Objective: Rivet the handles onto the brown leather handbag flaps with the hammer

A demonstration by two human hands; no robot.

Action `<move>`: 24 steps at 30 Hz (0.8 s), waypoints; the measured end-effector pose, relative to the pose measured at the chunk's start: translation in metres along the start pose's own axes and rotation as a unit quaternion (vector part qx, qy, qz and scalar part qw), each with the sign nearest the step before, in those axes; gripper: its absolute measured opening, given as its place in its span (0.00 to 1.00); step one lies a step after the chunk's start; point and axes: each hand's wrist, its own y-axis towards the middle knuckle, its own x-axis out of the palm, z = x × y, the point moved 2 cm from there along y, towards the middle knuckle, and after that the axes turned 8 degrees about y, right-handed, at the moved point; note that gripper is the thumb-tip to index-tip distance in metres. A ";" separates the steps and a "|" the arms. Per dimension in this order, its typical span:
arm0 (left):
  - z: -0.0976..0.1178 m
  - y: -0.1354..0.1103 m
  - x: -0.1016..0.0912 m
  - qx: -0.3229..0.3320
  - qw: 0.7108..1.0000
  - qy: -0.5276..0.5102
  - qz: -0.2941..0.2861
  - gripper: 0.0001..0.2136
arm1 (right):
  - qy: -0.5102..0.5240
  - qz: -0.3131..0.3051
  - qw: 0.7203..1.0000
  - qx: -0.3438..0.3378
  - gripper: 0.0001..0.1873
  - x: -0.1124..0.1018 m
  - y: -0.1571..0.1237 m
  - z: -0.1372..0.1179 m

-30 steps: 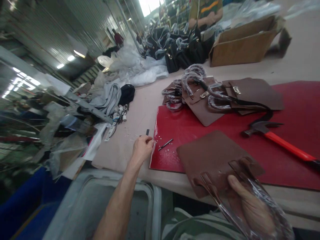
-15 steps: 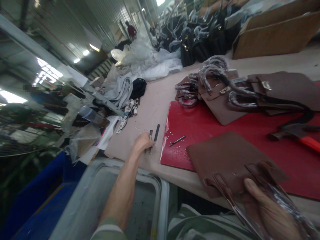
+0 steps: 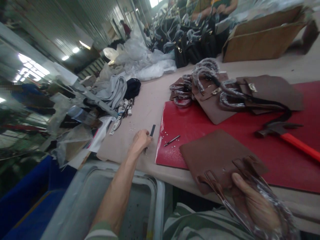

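Observation:
My left hand point(image 3: 140, 141) is low over the tabletop with its fingers closed on a thin dark tool point(image 3: 145, 150). Most of that tool is hidden; a narrow end shows below the fingers. A flat black strip point(image 3: 153, 130) lies right beside the fingertips. My right hand point(image 3: 257, 205) grips a brown leather bag point(image 3: 217, 150) near its strap handles, thumb on top. Clear plastic film wraps the handles. The bag is tilted over the front edge of a red mat point(image 3: 297, 170). A slim dark metal rod point(image 3: 172, 140) lies on the mat among small white bits.
A hammer point(image 3: 275, 130) with an orange handle lies on the mat near more brown bags point(image 3: 270, 93). Black bags point(image 3: 195, 46) and a cardboard box point(image 3: 260, 43) stand behind. A grey bin point(image 3: 160, 200) sits below the table edge. Another person's arms point(image 3: 220, 8) show at the back.
My left hand has closed over the thin tool beside the black strip, covering its upper end. My right hand still holds the bag. The view has shifted slightly to the right.

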 end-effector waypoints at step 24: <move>0.016 -0.012 0.002 0.014 0.874 -0.459 -0.161 0.14 | 0.064 -0.070 0.995 -0.032 0.22 -0.006 -0.010 0.008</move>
